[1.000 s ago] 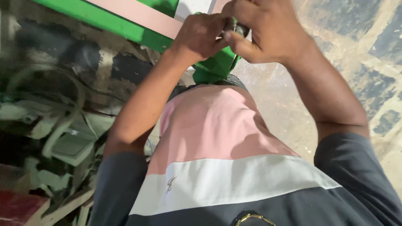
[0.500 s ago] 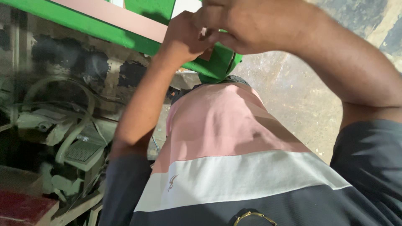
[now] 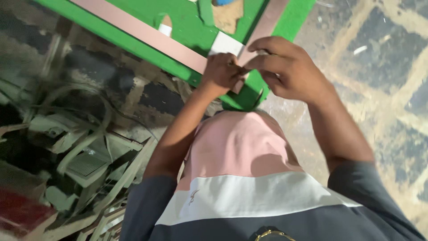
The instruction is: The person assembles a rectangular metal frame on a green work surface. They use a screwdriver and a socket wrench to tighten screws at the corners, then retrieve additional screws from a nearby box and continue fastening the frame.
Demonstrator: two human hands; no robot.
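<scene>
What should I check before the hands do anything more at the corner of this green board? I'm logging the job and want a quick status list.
1. Both hands at the corner: ok. The left hand and the right hand meet where the two pink strips join.
2. Long pink strip lies flat along the green board: ok.
3. Second pink strip runs to the same corner: ok.
4. What the fingertips pinch: cannot tell, it is hidden between them.
5. White patch beside the corner is uncovered: ok.
6. Ground beside the board: not ok, cluttered with scrap offcuts.
</scene>
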